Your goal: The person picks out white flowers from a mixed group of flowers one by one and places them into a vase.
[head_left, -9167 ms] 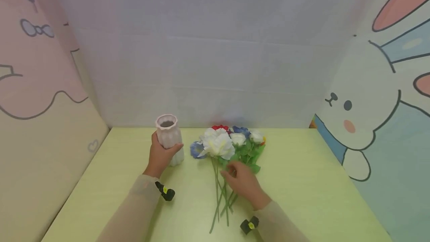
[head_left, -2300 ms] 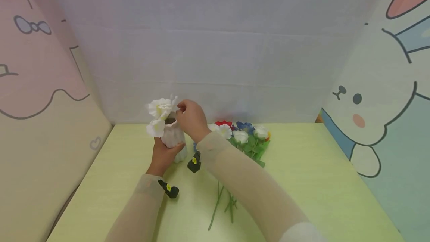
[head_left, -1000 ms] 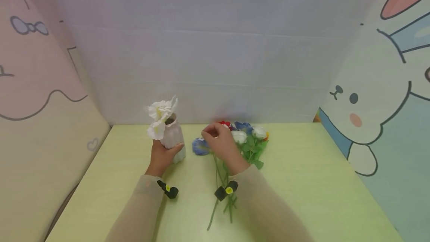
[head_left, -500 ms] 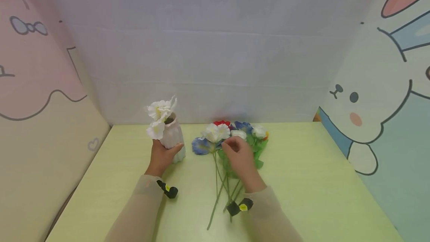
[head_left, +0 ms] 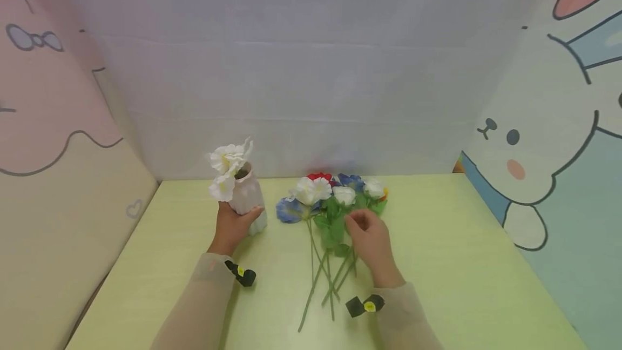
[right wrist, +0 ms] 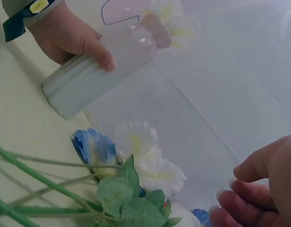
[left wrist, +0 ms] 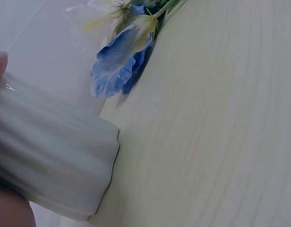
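Observation:
My left hand [head_left: 235,226] grips the ribbed white vase [head_left: 249,199] around its side; in the left wrist view the scalloped base of the vase [left wrist: 84,170] stands at the table. White flowers [head_left: 228,161] lean out of its mouth to the left. Over the leafy stems hovers my right hand [head_left: 373,242], fingers loosely bent and holding nothing. Just beyond its fingertips lie white roses [head_left: 344,195] with green leaves [head_left: 335,228]. Beside them are a large white flower [head_left: 311,190] and a blue flower [head_left: 290,210]. In the right wrist view the right hand [right wrist: 263,184] is apart from the petals.
A red flower [head_left: 319,176] and another blue flower [head_left: 351,181] lie at the back of the bunch, by the pale back wall [head_left: 301,69]. Several bare stems [head_left: 316,290] cross on the light yellow table [head_left: 452,263]. Cartoon-printed panels [head_left: 525,150] flank both sides.
White flowers that lay on the table now stand in the vase. My right hand has left the vase and moved rightward across the bunch, now nearer the leaves. The left hand stays on the vase.

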{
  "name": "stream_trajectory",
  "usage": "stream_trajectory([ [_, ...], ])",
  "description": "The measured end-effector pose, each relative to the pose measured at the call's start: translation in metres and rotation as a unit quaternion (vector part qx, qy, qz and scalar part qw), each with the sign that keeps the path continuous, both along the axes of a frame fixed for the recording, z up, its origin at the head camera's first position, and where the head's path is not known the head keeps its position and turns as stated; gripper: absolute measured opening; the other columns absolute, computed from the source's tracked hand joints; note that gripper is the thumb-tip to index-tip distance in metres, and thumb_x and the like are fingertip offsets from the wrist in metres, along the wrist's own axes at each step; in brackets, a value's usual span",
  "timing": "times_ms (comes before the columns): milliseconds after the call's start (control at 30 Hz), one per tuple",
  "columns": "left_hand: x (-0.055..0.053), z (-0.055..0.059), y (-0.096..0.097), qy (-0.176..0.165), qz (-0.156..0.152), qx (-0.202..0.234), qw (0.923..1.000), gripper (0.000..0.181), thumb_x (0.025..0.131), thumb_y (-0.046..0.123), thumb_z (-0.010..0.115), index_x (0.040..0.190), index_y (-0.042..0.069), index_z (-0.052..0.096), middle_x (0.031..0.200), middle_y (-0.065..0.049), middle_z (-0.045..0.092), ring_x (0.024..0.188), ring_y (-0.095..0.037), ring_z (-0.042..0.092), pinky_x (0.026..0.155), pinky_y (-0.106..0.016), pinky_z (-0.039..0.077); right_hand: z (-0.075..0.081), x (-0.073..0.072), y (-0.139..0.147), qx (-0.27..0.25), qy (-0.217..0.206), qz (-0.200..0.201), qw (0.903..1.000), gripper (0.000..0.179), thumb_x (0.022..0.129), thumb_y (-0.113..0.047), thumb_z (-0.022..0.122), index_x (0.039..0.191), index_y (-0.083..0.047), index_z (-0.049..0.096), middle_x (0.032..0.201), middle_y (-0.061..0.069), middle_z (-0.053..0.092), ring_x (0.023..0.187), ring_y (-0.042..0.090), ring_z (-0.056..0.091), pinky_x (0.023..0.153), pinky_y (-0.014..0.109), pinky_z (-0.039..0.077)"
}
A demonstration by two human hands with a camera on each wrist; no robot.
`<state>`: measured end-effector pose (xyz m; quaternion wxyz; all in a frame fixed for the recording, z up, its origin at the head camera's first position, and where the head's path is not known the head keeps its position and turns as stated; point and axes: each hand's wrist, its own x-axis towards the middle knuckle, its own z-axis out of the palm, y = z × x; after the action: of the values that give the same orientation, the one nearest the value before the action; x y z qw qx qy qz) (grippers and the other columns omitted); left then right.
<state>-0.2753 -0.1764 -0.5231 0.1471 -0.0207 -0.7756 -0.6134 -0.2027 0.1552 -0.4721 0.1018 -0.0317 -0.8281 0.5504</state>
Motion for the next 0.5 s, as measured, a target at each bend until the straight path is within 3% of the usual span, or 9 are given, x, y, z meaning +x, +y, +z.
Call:
stream_trajectory([
  [300, -0.002, -0.002, -0.001, 0.003, -0.006, 0.006, 1.0, 0.085, 0.081, 0.011, 0.089, 0.145, 0.01, 0.034, 0.123, -0.017, 0.057, 0.11, -0.031, 0.057, 0.098, -0.048, 0.044, -0.011, -0.005, 0.029, 0.088, -0.021, -0.054, 0.9944, 0.02, 0.1, -0.022, 0.066, 0.109, -0.005, 0.071, 0.099, 0.009, 0.071, 0.092, 0.026, 0.066, 0.08, 0.041, 0.055],
  [500, -0.002, -0.001, -0.001, 0.003, -0.004, 0.006, 1.0, 0.083, 0.081, 0.012, 0.088, 0.144, 0.01, 0.034, 0.122, -0.016, 0.057, 0.108, -0.032, 0.057, 0.097, -0.049, 0.045, -0.01, -0.006, 0.038, 0.112, -0.062, -0.047, 0.9906, 0.025, 0.1, -0.025, 0.065, 0.11, -0.003, 0.072, 0.1, 0.01, 0.071, 0.088, 0.026, 0.065, 0.073, 0.04, 0.055],
])
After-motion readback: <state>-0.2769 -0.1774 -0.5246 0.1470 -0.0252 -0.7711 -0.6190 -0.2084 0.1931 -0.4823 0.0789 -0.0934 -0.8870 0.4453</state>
